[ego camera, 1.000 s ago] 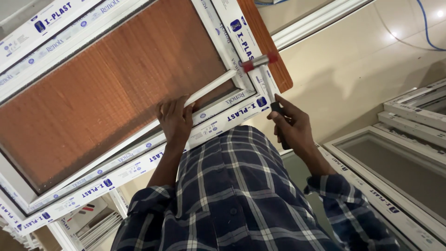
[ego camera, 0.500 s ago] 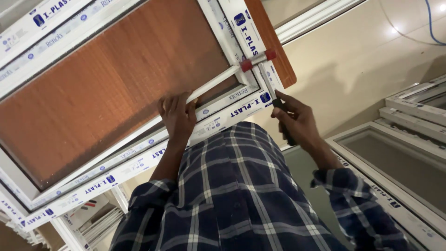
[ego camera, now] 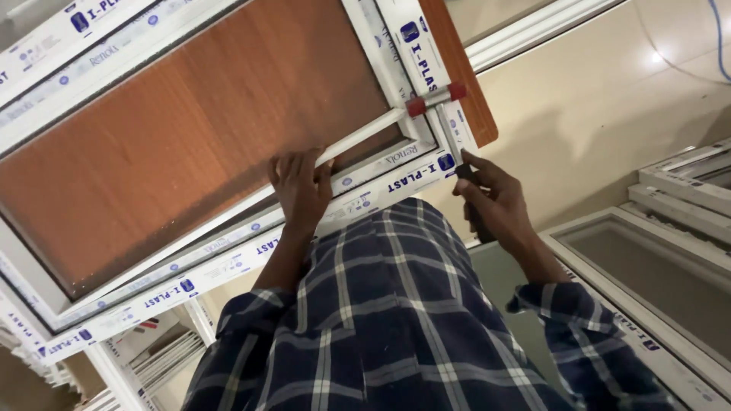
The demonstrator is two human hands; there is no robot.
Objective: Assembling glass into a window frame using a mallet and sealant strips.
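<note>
My left hand (ego camera: pixel 301 186) presses flat on a thin white bead strip (ego camera: pixel 365 135) that lies along the edge of a wood-coloured panel (ego camera: pixel 190 144). The panel sits in a white window frame (ego camera: pixel 228 259) covered with protective film. My right hand (ego camera: pixel 495 202) grips the dark handle of a small mallet (ego camera: pixel 435 95), whose head is white with red caps. The mallet head rests at the frame's inner corner, at the end of the bead strip. My checked shirt sleeves fill the bottom of the view.
Several more white window frames (ego camera: pixel 655 251) lie on the beige floor (ego camera: pixel 594 99) at the right. White profile pieces (ego camera: pixel 152 358) are stacked at the lower left under the frame. A brown edge strip (ego camera: pixel 457 68) runs along the frame's outer side.
Both hands keep their grip and place. The mallet head stays at the corner, and only the view has shifted slightly.
</note>
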